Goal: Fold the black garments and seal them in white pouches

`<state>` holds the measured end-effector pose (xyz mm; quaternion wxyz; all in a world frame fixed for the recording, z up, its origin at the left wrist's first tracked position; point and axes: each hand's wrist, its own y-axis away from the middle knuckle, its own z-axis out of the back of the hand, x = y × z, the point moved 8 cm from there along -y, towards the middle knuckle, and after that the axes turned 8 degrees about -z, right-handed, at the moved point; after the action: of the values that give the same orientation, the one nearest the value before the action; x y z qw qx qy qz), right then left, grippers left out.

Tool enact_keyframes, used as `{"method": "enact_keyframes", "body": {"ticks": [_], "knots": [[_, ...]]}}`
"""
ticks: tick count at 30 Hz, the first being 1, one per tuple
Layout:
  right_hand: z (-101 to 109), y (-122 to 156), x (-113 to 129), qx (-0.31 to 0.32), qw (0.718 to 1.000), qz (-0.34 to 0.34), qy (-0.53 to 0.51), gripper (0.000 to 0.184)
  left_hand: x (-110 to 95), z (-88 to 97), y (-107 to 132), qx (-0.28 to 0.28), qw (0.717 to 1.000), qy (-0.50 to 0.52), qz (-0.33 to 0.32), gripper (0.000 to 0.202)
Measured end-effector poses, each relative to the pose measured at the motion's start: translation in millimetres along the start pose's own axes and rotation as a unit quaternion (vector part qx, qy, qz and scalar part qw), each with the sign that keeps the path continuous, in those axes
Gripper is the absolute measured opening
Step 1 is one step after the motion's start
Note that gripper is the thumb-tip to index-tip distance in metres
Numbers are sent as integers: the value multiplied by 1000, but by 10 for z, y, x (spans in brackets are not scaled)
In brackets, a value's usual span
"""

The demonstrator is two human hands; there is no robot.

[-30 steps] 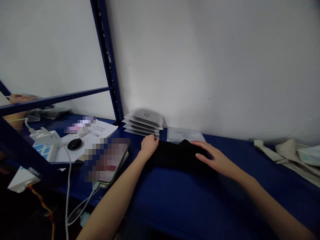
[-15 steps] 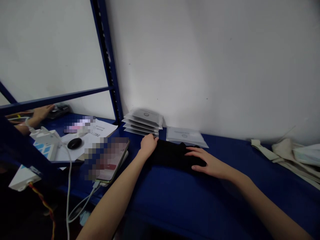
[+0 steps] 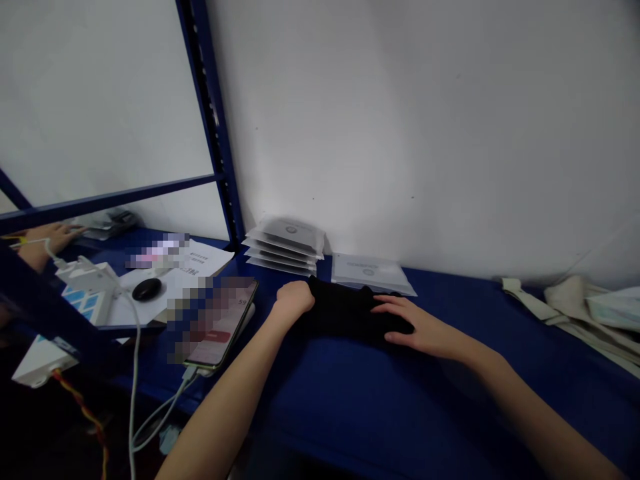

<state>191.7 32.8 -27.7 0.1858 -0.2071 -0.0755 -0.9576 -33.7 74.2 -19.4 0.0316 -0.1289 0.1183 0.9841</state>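
A black folded cloth (image 3: 345,312) lies on the blue shelf board (image 3: 380,400), close to the wall. My left hand (image 3: 294,299) is curled at the cloth's left end and gathers its edge. My right hand (image 3: 417,325) rests on the cloth's right part, fingers spread and flat. Behind the cloth are a stack of several grey plastic packets (image 3: 284,245) and a single flat packet (image 3: 371,272). The cloth's underside is hidden.
A phone (image 3: 216,323) with a blurred screen lies left of my arm, its cable trailing down. Farther left are papers (image 3: 205,260), a black mouse (image 3: 147,289) and a white power strip (image 3: 87,292). Another person's hand (image 3: 50,237) shows beyond a blue steel upright (image 3: 210,127). Beige cloth (image 3: 565,307) lies right.
My left hand has slid toward me along the cloth's left end, and that end now stands up behind it. My right hand has barely moved. The other person's hand has shifted slightly left.
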Motion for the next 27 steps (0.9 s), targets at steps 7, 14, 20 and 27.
{"method": "enact_keyframes", "body": {"ticks": [7, 14, 20, 27], "knots": [[254, 71, 35, -48, 999, -6, -16, 47, 65, 33, -37, 21, 997, 65, -26, 38], [597, 151, -290, -162, 982, -97, 9, 40, 104, -30, 115, 116, 986, 117, 7, 58], [368, 110, -379, -53, 989, -139, 17, 37, -197, 446, 331, -199, 971, 122, -46, 39], [161, 27, -197, -46, 991, -128, 14, 21, -1207, 13, 745, -217, 904, 173, -326, 24]]}}
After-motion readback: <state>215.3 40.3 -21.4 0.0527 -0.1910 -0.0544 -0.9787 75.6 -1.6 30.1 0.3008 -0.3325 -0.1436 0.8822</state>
